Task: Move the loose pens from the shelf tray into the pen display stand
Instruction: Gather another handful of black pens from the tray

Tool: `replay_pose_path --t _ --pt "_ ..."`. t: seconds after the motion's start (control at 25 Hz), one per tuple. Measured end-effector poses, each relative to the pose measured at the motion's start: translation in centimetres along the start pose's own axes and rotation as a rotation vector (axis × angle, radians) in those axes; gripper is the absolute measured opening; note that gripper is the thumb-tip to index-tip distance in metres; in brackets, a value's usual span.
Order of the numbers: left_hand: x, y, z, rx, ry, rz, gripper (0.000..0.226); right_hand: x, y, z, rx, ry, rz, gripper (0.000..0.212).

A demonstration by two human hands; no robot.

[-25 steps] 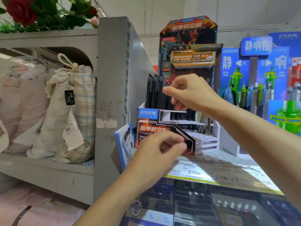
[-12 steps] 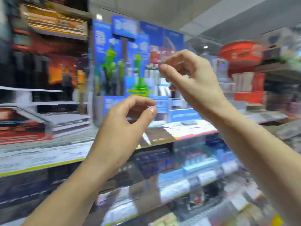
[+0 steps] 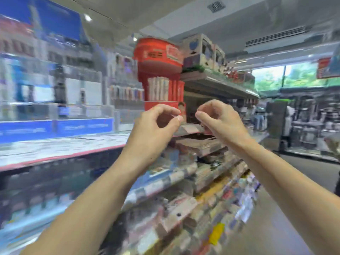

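- Head view: our left hand (image 3: 154,126) and right hand (image 3: 219,120) hover before the red display (image 3: 158,57), fingers curled, holding nothing.
- Pens and their stand are out of sight; we should turn back and find them first.

1. Left hand (image 3: 152,129): bare, no ring or glove to be seen.
2. Right hand (image 3: 219,120): bare too, nails short and plain.
3. Both forearms are uncovered from wrist to the frame's lower edge; no sleeve, cuff, watch or bracelet shows.
4. Fingers (image 3: 176,118) unadorned, though motion blur softens fine detail.
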State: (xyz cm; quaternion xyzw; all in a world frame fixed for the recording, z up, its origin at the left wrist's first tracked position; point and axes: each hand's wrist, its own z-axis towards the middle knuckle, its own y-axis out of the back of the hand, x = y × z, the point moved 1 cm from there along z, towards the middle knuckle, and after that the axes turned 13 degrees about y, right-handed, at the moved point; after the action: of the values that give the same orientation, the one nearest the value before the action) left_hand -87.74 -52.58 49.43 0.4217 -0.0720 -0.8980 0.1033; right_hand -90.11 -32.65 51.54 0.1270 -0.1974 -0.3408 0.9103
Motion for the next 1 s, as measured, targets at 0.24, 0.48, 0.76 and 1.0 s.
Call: replay_pose_path --t 0.24,0.48,0.76,1.0 --pt "4.0 -17.0 8.1 0.066 0.059 0.046 0.006 -17.7 6.1 -1.0 0.108 -0.188 -0.073 0.005" --pt "11.0 -31.0 17.0 0.205 0.073 0.172 0.008 -32.8 6.1 0.6 0.189 -0.263 -0.123 0.012" --pt "18.9 -41.0 30.2 0.195 0.152 0.356 0.016 -49.5 3.1 8.0 0.318 -0.259 -0.158 0.008" --pt "25.5 -41.3 37.4 0.088 0.375 0.639 0.031 -60.5 -5.7 15.1 0.492 -0.141 -0.004 0.009"
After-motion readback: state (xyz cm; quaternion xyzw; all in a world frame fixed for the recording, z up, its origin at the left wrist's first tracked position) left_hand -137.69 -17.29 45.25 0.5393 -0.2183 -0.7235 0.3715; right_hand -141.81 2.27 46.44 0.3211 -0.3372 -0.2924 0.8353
